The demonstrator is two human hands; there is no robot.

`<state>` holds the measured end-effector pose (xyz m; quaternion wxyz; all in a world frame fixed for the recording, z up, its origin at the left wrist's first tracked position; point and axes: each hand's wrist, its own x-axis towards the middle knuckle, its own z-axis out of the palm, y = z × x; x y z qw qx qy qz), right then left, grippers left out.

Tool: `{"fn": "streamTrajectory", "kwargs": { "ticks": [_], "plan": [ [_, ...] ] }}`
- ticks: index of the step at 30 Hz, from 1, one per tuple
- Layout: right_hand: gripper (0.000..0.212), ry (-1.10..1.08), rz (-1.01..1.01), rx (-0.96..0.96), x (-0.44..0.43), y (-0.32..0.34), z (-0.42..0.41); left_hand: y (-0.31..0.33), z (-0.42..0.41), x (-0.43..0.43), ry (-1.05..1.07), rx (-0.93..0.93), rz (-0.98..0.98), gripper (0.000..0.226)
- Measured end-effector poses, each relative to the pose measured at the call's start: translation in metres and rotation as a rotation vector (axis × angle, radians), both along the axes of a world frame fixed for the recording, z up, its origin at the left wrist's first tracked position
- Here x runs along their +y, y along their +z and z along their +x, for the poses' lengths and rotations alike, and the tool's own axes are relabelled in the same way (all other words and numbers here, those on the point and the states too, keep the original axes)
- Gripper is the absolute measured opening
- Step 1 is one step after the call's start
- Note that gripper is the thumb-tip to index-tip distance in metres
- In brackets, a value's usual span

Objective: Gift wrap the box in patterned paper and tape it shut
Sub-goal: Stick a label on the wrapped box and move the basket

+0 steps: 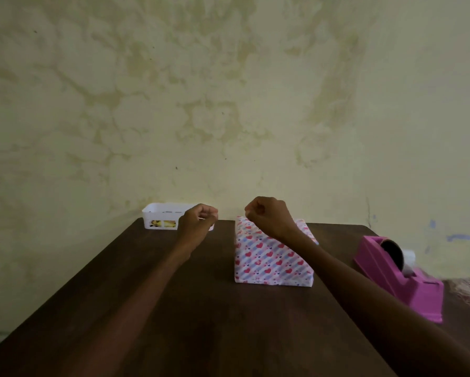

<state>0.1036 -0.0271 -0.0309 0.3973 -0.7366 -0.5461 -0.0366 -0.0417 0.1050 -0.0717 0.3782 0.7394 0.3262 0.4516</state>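
The box point(272, 257), wrapped in white paper with red hearts and blue stripes, lies on the dark wooden table point(174, 308) right of centre. My left hand point(198, 221) is raised above the table to the left of the box, thumb and fingers pinched together. My right hand point(269, 216) hovers over the box's far end, its fingers curled into a pinch that faces the left hand. No tape shows in the small gap between the two hands. A pink tape dispenser point(400, 278) with a roll of clear tape stands at the table's right edge.
A white plastic basket point(160, 217) with something yellow inside sits at the table's far edge against the stained wall, partly behind my left hand. Patterned fabric point(468, 292) shows beyond the table's right edge.
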Motion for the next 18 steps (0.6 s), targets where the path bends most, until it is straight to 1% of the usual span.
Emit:
{"fn": "streamTrajectory", "kwargs": {
  "ticks": [3, 5, 9, 11, 13, 14, 16, 18],
  "plan": [
    [0.018, 0.077, -0.198, -0.128, 0.046, 0.007, -0.009, -0.007, -0.009, 0.041, 0.078, 0.111, 0.110, 0.009],
    [0.026, 0.104, -0.340, -0.252, 0.076, 0.008, -0.013, -0.015, -0.012, 0.072, 0.136, 0.197, 0.139, 0.013],
    [0.044, 0.075, -0.579, -0.494, 0.138, -0.005, -0.015, -0.033, -0.017, 0.141, 0.199, 0.448, 0.272, 0.034],
    [0.054, 0.066, -0.692, -0.613, 0.168, -0.016, -0.012, -0.042, -0.016, 0.174, 0.229, 0.583, 0.380, 0.048],
    [0.065, 0.068, -0.788, -0.669, 0.188, -0.025, -0.007, -0.049, -0.014, 0.199, 0.247, 0.731, 0.505, 0.060],
    [0.071, 0.074, -0.819, -0.675, 0.196, -0.030, -0.004, -0.052, -0.012, 0.210, 0.250, 0.804, 0.554, 0.062],
    [0.079, 0.089, -0.842, -0.670, 0.209, -0.038, -0.001, -0.056, -0.009, 0.225, 0.246, 0.893, 0.587, 0.054],
    [0.083, 0.099, -0.845, -0.672, 0.219, -0.041, 0.000, -0.057, -0.010, 0.232, 0.257, 0.862, 0.592, 0.038]
  ]
}}
